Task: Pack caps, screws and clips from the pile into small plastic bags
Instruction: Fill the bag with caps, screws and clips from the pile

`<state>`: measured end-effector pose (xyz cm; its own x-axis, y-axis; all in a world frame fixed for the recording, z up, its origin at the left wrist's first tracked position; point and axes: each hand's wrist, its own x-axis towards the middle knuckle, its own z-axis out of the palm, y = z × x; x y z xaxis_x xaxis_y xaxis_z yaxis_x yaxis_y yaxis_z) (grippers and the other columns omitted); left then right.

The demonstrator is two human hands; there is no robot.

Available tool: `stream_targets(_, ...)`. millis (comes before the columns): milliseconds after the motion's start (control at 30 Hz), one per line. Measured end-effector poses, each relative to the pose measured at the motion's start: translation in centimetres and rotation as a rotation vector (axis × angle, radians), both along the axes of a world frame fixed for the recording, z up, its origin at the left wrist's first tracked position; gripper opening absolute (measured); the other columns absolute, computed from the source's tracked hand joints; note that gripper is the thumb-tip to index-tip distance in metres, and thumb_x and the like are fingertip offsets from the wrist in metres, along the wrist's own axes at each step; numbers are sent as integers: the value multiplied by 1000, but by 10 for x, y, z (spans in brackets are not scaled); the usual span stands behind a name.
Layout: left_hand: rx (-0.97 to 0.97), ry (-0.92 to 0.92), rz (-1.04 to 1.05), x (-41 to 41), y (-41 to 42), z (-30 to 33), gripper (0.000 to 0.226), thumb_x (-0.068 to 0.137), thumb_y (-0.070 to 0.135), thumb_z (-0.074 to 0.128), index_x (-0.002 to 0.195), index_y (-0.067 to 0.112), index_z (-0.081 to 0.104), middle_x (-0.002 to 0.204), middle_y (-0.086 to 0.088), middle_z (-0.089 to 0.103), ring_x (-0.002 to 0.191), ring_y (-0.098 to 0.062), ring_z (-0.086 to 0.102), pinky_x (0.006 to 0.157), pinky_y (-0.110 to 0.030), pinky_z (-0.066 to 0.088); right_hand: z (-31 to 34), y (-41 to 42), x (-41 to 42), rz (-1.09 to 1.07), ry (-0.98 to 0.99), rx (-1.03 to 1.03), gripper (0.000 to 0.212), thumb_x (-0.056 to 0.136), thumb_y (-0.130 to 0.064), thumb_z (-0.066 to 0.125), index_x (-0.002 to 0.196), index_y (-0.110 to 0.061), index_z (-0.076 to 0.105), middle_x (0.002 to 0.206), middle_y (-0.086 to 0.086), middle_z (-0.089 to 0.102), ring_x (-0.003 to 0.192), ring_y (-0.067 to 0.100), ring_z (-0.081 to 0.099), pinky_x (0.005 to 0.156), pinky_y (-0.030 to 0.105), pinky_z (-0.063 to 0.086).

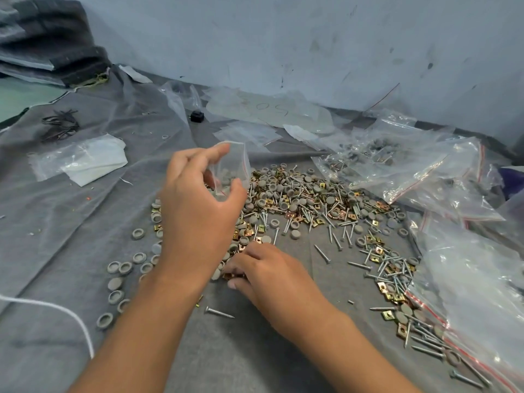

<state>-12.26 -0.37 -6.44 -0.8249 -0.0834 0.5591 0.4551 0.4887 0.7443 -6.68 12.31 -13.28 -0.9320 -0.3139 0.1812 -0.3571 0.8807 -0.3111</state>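
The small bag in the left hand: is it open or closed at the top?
Open. The left hand holds the small bag with its top edge spread into a loop, and grey caps show inside it.
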Motion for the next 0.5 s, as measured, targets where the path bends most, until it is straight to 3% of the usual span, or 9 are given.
stream_targets(167,-27,11,-9,1,1,-1,46,84,12,74,129,18,67,110,2,55,81,-9,54,82,-2,36,-10,-6,7,-13,107,51,13,102,-27,56,109,-20,64,105,0,57,100,24,54,78,40,53)
stream_targets(333,-86,-42,-68,1,2,-4,47,83,14,75,129,21,66,110,6,55,85,-6,54,81,-3,36,6,10,4,-173,-48,-395,10,107,-26,46,105,-30,55,96,-12,59,91,6,55,77,25,41)
stream_targets(433,-137,-47,-121,3,3,-6,48,81,13,76,128,20,67,109,7,53,87,-2,53,80,-2,36,29,19,5,-219,133,-599,9,103,-19,55,104,-27,59,90,-20,65,87,-3,62,70,10,41)
stream_targets(500,-188,-29,-169,4,6,-6,50,80,14,79,128,20,67,109,8,53,87,1,51,81,-3,37,43,25,7,-230,274,-667,7,100,-19,61,104,-23,64,93,-19,67,87,1,64,70,11,44)
